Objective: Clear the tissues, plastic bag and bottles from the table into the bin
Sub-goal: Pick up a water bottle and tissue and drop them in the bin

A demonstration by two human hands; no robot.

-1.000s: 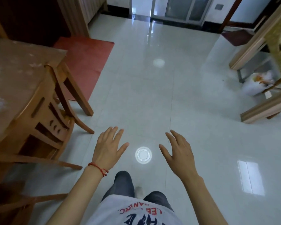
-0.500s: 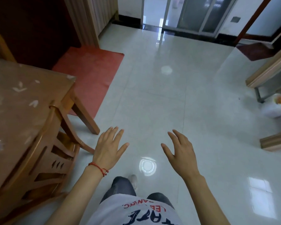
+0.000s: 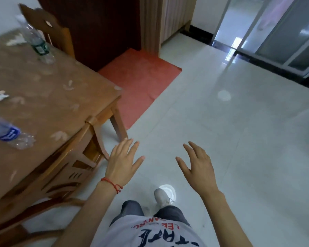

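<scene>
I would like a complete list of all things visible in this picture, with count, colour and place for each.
clear plastic bottle with green label: 1, far side of the table
crushed clear plastic bottle with blue label: 1, lying at the table's left edge of view
crumpled white tissue: 1, left part of the table
brown wooden table: 1, left
wooden chairs: 2, brown; one tucked under the near side, one behind the table
red floor mat: 1, beyond the table's corner
glass sliding door: 1, grey frame, top right
hands: left hand and right hand, both spread over the white floor, holding nothing
</scene>
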